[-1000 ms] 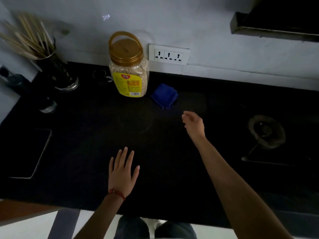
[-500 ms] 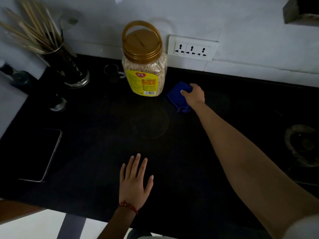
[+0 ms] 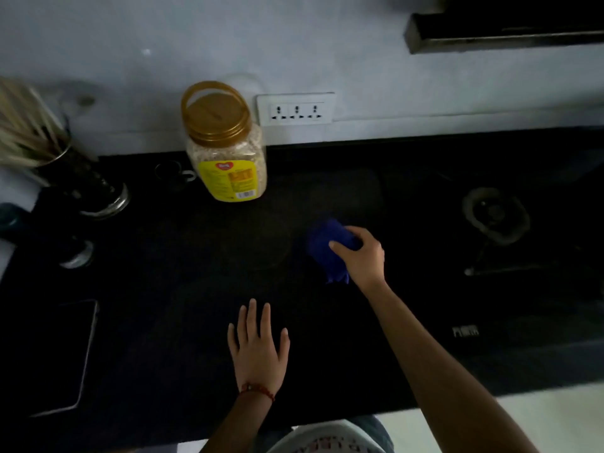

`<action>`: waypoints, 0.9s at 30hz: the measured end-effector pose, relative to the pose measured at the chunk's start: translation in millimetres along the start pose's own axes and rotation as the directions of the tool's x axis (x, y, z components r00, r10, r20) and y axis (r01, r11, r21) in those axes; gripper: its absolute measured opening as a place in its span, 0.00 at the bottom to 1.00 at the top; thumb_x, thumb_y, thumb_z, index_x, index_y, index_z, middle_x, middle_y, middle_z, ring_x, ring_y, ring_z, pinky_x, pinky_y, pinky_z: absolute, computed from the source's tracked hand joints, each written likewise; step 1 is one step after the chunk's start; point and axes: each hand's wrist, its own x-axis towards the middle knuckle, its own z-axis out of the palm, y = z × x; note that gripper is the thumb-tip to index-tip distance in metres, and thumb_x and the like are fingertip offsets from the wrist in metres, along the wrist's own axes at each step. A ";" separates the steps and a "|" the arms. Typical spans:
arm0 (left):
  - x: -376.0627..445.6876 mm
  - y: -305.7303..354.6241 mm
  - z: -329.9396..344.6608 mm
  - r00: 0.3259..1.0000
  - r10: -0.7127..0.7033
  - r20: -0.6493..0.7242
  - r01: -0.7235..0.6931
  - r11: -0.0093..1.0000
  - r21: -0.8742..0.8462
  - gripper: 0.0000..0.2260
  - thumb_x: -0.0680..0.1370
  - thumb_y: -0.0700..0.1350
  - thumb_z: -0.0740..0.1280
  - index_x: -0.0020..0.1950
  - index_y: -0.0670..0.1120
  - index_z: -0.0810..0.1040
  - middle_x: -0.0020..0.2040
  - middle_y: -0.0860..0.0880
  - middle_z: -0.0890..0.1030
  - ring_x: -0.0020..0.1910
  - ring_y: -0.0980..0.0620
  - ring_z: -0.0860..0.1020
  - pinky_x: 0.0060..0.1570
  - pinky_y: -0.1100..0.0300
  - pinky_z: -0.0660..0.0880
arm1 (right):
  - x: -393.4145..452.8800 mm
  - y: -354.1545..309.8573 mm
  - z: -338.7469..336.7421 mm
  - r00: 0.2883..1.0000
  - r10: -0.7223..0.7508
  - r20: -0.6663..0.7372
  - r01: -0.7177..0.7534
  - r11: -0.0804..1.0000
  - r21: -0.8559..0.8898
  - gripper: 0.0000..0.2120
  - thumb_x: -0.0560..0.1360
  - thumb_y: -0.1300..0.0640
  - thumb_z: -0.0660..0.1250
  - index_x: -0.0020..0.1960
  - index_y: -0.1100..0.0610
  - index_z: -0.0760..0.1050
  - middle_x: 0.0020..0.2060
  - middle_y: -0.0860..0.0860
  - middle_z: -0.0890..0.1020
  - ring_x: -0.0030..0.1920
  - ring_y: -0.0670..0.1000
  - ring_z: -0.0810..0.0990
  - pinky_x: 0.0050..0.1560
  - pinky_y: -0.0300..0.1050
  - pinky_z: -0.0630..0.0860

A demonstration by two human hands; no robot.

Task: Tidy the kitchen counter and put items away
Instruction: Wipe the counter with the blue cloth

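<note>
We are clutching the blue cloth in our right hand, fingers curled over it in a closed grip, holding it bunched over the middle of the dark desk, well clear of the oat jar by the wall. Our left hand is lying flat near the front edge, fingers straight, gripping nothing. We judge we are in the wiping step, so next we are looking to press the cloth flat and sweep it across, steering around the jar and the burner.
</note>
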 end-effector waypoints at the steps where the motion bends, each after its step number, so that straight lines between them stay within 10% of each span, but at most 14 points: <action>1: -0.4 -1.0 0.9 1.000 0.018 -0.001 -0.018 1.000 0.000 0.26 0.76 0.59 0.47 0.66 0.47 0.70 0.68 0.42 0.71 0.68 0.43 0.68 0.65 0.41 0.64 | -16.5 7.8 -9.1 0.999 0.030 -0.041 -0.030 1.000 0.003 0.22 0.70 0.56 0.71 0.63 0.54 0.71 0.55 0.50 0.78 0.49 0.43 0.72 0.48 0.39 0.71; 9: -9.1 14.9 5.0 0.942 0.328 -0.066 -0.334 0.936 -0.114 0.19 0.72 0.43 0.67 0.62 0.43 0.73 0.67 0.37 0.71 0.68 0.37 0.67 0.64 0.37 0.63 | -146.4 94.2 -96.5 0.889 0.300 -0.345 -0.219 0.942 0.254 0.18 0.67 0.59 0.74 0.55 0.54 0.76 0.43 0.49 0.79 0.39 0.41 0.75 0.39 0.31 0.71; 17: -61.5 123.2 24.2 0.602 0.797 0.047 -0.770 0.595 -0.230 0.19 0.73 0.49 0.55 0.48 0.40 0.82 0.51 0.40 0.82 0.55 0.38 0.79 0.53 0.41 0.76 | -272.0 201.3 -177.8 0.595 0.503 -0.627 -0.284 0.861 0.421 0.17 0.68 0.63 0.72 0.55 0.58 0.76 0.43 0.52 0.79 0.44 0.53 0.78 0.38 0.37 0.72; 27: -200.7 246.2 94.9 0.276 0.834 0.477 -0.767 0.490 -0.413 0.27 0.68 0.58 0.54 0.55 0.41 0.78 0.55 0.44 0.80 0.56 0.47 0.77 0.57 0.60 0.70 | -435.1 344.9 -245.2 0.162 0.779 -0.606 -0.366 0.618 0.696 0.18 0.67 0.61 0.73 0.56 0.61 0.76 0.48 0.59 0.81 0.44 0.53 0.75 0.46 0.45 0.70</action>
